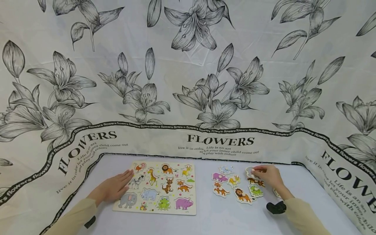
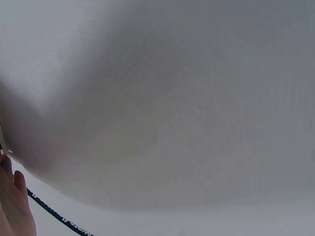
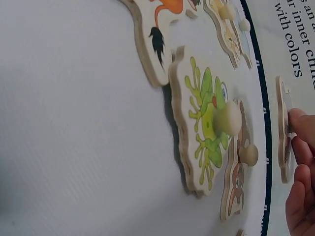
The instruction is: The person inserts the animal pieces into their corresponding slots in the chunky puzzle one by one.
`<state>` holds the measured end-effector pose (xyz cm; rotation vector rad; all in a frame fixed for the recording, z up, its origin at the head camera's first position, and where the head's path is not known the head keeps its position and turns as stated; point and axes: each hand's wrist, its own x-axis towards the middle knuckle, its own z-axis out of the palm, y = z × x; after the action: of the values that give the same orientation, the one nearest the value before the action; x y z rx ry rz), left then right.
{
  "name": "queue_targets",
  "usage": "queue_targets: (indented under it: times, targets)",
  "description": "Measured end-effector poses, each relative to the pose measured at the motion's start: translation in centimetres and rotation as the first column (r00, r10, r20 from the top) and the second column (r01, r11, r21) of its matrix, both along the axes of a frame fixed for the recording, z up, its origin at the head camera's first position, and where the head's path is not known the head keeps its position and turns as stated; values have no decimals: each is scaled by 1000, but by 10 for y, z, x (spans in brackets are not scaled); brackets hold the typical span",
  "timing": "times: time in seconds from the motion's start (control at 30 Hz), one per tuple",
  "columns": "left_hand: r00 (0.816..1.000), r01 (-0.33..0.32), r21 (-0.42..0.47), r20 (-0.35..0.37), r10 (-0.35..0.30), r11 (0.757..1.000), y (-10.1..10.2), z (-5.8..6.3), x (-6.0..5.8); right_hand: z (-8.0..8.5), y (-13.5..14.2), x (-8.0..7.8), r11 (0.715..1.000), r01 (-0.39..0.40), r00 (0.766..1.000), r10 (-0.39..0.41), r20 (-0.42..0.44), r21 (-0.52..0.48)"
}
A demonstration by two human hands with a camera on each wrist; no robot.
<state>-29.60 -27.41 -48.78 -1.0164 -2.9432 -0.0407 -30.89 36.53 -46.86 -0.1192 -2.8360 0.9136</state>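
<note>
My left hand [image 1: 117,185] lies with fingers straight on the left edge of a wooden animal puzzle board [image 1: 192,211]; only some of its fingers [image 2: 18,189] show in the left wrist view. On the right, my right hand [image 1: 268,174] pinches the knob of a grey puzzle piece [image 1: 249,172], which is raised above the cloth in the right wrist view. Close by lie a frog piece [image 1: 257,191] and a brown piece [image 1: 258,183]. A lion piece [image 1: 242,195], an orange piece [image 1: 219,190], a yellow piece [image 1: 234,181], a purple hippo piece [image 1: 218,178] and a light blue piece [image 1: 226,169] lie nearby.
White cloth [image 1: 205,225] covers the table. Behind it hangs a curtain [image 1: 164,143] with printed lilies and a dark lettered band. Another piece [image 1: 276,193] is partly hidden behind my right wrist. Dark straps [image 1: 276,207] circle both wrists.
</note>
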Motion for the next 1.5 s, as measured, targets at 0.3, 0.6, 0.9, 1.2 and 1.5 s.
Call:
queue_targets:
  times: [0.3, 0.6, 0.9, 1.2, 1.5]
  targets:
    - [1000, -4, 15, 20, 4, 1000, 1, -2, 0, 2, -20, 7, 1000, 12, 999, -12, -30, 19]
    - [1000, -4, -6, -3, 4, 1000, 0, -5, -3, 3, -34, 11, 998, -47, 999, 48, -23, 39]
    - [999, -6, 1, 33, 6, 1000, 4, 1, 1, 4, -52, 17, 997, -75, 997, 75, -22, -17]
    - [995, 42, 15, -87, -40, 999, -1, -10, -2, 4, -71, 21, 993, -104, 994, 102, -30, -54]
    - [1000, -1, -2, -23, 1, 1000, 1, -3, 0, -1, -92, 21, 991, -112, 994, 111, -12, -75]
